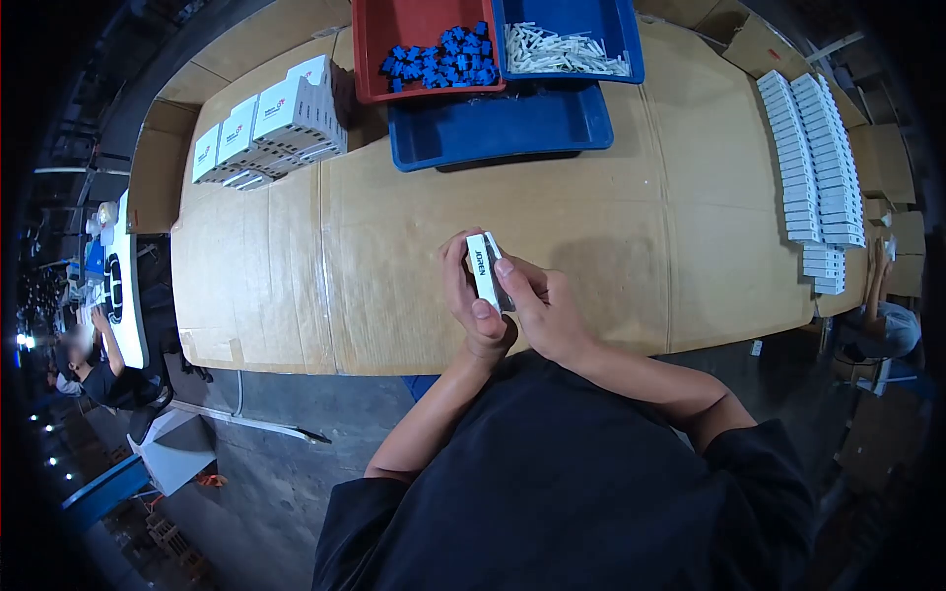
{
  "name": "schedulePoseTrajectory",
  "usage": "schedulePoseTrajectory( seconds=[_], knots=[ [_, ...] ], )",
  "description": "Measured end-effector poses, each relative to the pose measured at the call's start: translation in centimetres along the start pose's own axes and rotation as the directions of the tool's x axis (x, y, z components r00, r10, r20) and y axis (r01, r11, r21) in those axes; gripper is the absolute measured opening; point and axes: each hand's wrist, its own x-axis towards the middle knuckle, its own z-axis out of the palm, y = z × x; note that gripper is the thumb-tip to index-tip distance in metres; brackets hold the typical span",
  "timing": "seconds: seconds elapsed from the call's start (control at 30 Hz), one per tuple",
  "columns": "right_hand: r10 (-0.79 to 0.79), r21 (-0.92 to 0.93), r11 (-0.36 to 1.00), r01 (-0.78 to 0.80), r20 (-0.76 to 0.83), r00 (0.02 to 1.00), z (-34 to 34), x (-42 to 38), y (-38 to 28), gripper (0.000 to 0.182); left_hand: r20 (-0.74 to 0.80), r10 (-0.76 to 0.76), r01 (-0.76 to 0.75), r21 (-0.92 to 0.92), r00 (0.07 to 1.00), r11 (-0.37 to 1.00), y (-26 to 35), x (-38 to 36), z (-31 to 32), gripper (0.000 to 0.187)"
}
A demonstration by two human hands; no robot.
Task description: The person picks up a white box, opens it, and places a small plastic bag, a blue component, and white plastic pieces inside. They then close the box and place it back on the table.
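A small white box [480,258] printed "JOREN" is between my two hands over the near middle of the cardboard-covered table [414,236]. My left hand [471,313] wraps the box from the left, its thumb at the near end and its fingers along the far left edge. From the right, my right hand [550,310] grips the same box, the thumb laid on its dark right side. The right fingers are partly hidden behind the box.
A red bin [374,39] holds blue plastic pieces [448,61]. Beside it, a blue bin [631,39] holds white sticks [567,51]; another blue bin [503,128] sits in front. White boxes [281,113] stand stacked at left, and long stacks of white packs [813,163] at right. People sit at both sides.
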Motion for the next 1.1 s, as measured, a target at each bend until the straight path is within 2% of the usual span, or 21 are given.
schedulePoseTrajectory(
  seconds=[0.07, 0.17, 0.23, 0.27, 0.3, 0.37, 0.43, 0.53, 0.63, 0.7, 0.83, 1.1],
  knots=[
    [0.074, -0.08, 0.994, -0.069, 0.063, 0.995, -1.2, 0.7, 0.2, 0.048, 0.039, -0.036, 0.036, -0.003, 0.999, 0.999, 0.1, 0.1, 0.1, 0.102],
    [0.102, -0.002, 0.995, -0.103, 0.126, 0.987, -2.1, 1.8, -0.4, 0.057, 0.142, -0.015, 0.011, 0.029, 0.99, 1.0, -0.2, 0.5, -0.1, 0.107],
    [0.039, -0.177, 0.984, -0.006, 0.18, 0.983, -3.4, 2.4, -0.1, 0.064, 0.073, -0.228, 0.233, -0.084, 0.971, 0.969, 0.2, -0.3, 0.8, 0.096],
    [0.012, -0.259, 0.965, 0.044, 0.209, 0.978, -4.2, 2.5, 0.1, 0.068, 0.149, -0.306, 0.33, -0.183, 0.94, 0.926, 0.2, -0.1, 0.1, 0.092],
    [-0.066, -0.422, 0.888, 0.18, 0.271, 0.96, -5.2, 2.5, -0.3, 0.081, 0.224, -0.38, 0.431, -0.266, 0.898, 0.862, 0.3, 0.2, -0.5, 0.089],
    [-0.188, -0.501, 0.795, 0.342, 0.333, 0.924, -5.9, 2.0, -1.7, 0.083, 0.277, -0.527, 0.595, -0.346, 0.803, 0.726, 0.9, 0.9, -0.6, 0.089],
    [-0.297, -0.548, 0.698, 0.462, 0.366, 0.882, -6.2, 1.9, -2.0, 0.09, 0.314, -0.637, 0.708, -0.385, 0.704, 0.592, 2.5, 1.4, -0.1, 0.084],
    [-0.425, -0.518, 0.593, 0.616, 0.448, 0.786, -7.0, 2.8, -1.0, 0.087, 0.461, -0.731, 0.86, -0.352, 0.503, 0.37, 3.4, 1.3, -0.4, 0.08],
    [-0.538, -0.551, 0.372, 0.747, 0.528, 0.657, -7.2, 3.5, -0.8, 0.084, 0.518, -0.692, 0.86, -0.383, 0.503, 0.338, 3.8, 1.0, 0.2, 0.072],
    [-0.606, -0.498, 0.36, 0.789, 0.517, 0.604, -6.9, 4.2, 0.3, 0.081, 0.539, -0.688, 0.865, -0.415, 0.485, 0.284, 4.0, 0.7, 0.3, 0.068],
    [-0.69, -0.451, 0.31, 0.837, 0.499, 0.524, -6.5, 4.9, 1.3, 0.079, 0.512, -0.69, 0.851, -0.411, 0.512, 0.327, 3.8, 1.0, 0.0, 0.066],
    [-0.7, -0.379, 0.376, 0.845, 0.482, 0.527, -6.3, 5.0, 1.7, 0.079, 0.464, -0.731, 0.856, -0.392, 0.5, 0.337, 5.0, 1.6, -0.1, 0.063]
  ],
)
